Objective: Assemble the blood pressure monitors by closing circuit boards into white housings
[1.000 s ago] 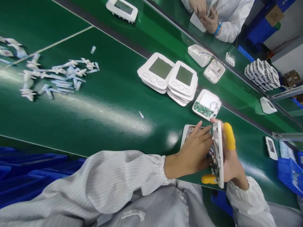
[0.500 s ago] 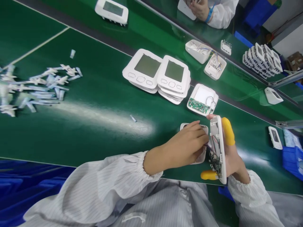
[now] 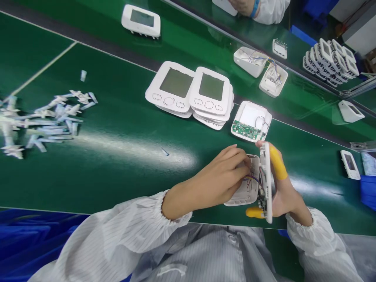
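Observation:
My right hand [image 3: 279, 188], with yellow finger cots on thumb and forefinger, grips a white front panel with a circuit board [image 3: 266, 182] and holds it on edge. My left hand [image 3: 223, 178] rests curled on the white back shell [image 3: 245, 192] lying beside it on the green belt [image 3: 123, 141]. Its fingertips are pinched at the coloured wires [image 3: 252, 179] that run between shell and board. Whether the fingers hold a wire is too small to tell.
Two stacks of white display units [image 3: 190, 92] lie just beyond my hands, with an open unit showing a green board [image 3: 251, 121]. More open shells [image 3: 260, 68], a row of small units [image 3: 330, 60] and scattered white paper strips [image 3: 44, 117] are around. Another person's hand [image 3: 246, 6] works across the line.
My left hand's fingers have curled from flat on the shell into a pinch at the wires. The view has shifted slightly; my right hand keeps the panel upright.

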Tool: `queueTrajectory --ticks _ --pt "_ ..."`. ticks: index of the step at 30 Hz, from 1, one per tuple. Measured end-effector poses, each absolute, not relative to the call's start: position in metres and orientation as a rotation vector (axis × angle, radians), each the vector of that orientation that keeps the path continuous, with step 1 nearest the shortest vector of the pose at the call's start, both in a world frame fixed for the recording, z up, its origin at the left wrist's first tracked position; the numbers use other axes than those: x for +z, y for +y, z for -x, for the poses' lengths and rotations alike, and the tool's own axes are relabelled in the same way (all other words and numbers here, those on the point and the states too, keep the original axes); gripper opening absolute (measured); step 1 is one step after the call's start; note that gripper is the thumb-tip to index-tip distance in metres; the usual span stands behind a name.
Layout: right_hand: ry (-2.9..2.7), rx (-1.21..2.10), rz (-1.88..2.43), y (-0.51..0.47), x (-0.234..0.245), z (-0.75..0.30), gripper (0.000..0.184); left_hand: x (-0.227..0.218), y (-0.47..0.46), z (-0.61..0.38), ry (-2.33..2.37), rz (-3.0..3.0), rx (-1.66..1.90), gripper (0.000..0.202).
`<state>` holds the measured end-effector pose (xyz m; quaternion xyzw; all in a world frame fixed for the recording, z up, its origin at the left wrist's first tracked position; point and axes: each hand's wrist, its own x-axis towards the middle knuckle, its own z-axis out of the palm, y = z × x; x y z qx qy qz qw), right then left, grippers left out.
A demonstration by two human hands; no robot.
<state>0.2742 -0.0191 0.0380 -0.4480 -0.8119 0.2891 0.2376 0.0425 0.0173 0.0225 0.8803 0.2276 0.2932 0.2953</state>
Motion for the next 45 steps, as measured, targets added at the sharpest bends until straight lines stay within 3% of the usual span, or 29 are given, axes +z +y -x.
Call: queueTrajectory --ticks 10,19,22,25,29,32,40,45 --pt "-2.513 0.709 1.193 -0.021 0.038 -0.266 0.119 0.012 0.028 -0.025 0.719 -2.02 0.785 0.021" --pt "-2.504 0.719 1.232 -0.024 0.033 -0.264 0.117 0.012 -0.018 -0.011 1.096 -1.952 1.176 0.014" --pt "-2.478 0.735 1.213 -0.024 0.033 -0.263 0.116 0.006 -0.049 -0.019 1.301 -1.909 1.095 0.015" --pt "-2.468 0.73 1.208 -0.025 0.034 -0.263 0.117 0.006 -0.07 -0.035 1.434 -1.804 0.902 0.029" --pt "-2.437 0.714 1.227 -0.025 0.035 -0.262 0.123 0.012 -0.075 -0.053 1.494 -1.727 0.723 0.073" --pt "-2.429 0.702 1.216 -0.026 0.035 -0.262 0.122 0.014 -0.07 -0.059 1.453 -1.778 0.682 0.094" --pt "-2.397 0.689 1.233 -0.028 0.031 -0.266 0.121 0.012 -0.053 -0.066 1.372 -1.81 0.586 0.111" --pt "-2.386 0.709 1.237 -0.027 0.031 -0.268 0.117 0.013 -0.052 -0.072 1.383 -1.856 0.632 0.104"
